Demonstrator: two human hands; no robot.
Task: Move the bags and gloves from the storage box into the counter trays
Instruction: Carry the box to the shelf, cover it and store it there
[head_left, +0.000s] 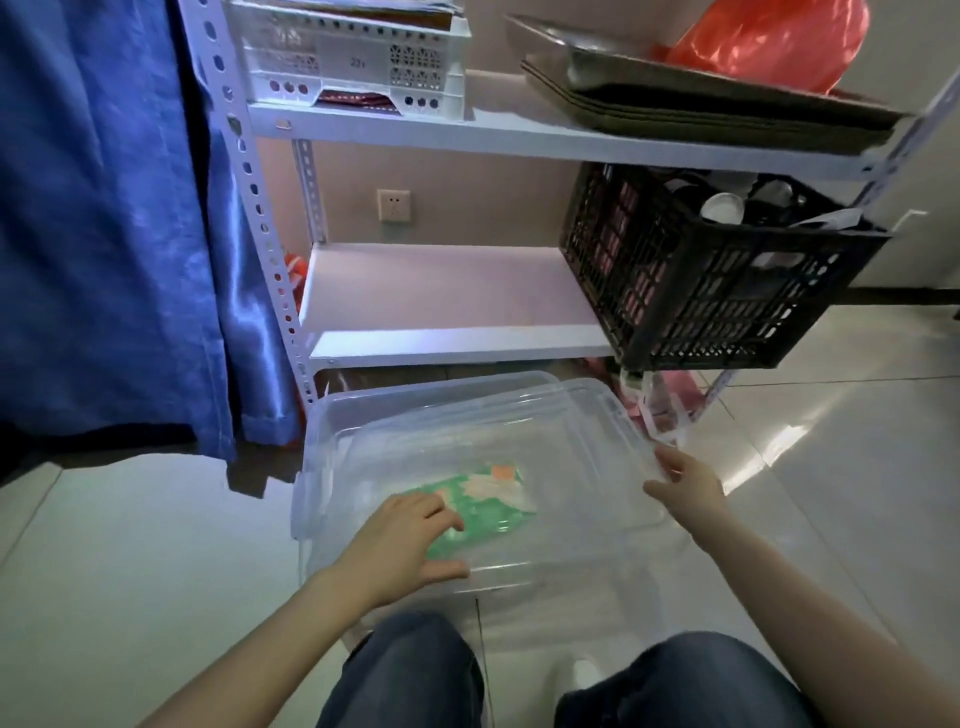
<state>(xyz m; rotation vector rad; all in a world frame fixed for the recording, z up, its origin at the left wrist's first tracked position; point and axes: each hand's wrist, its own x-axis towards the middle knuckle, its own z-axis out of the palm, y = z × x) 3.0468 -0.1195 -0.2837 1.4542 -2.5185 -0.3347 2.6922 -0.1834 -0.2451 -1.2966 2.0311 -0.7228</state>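
— What is the left hand (405, 540) doing?

— It is lying flat on the clear lid (519, 415), fingers loosely spread and holding nothing, thumb running along the lid's near edge. I judge it is steadying the lid while the other side is being worked.

— And the right hand (688, 480)?

— It is reaching to the lid's right rim, fingertips touching it, thumb stretched over the top. Whether the fingers are hooking under the rim, I cannot tell.

— Why there?

— The lid is sitting slightly askew on the storage box (314, 467), so it is probably being taken off. Nothing inside is reachable until then.

— Where are the bags and gloves lying?

— A green packet (483, 512) with pale and orange patches is showing through the lid, inside the box. It is directly beneath the left fingertips and well left of the right hand. Whether it is bags or gloves, I cannot say.

— Beyond that?

— The box is standing on the tiled floor before a white shelf rack (447, 301) carrying a black crate (717, 280).
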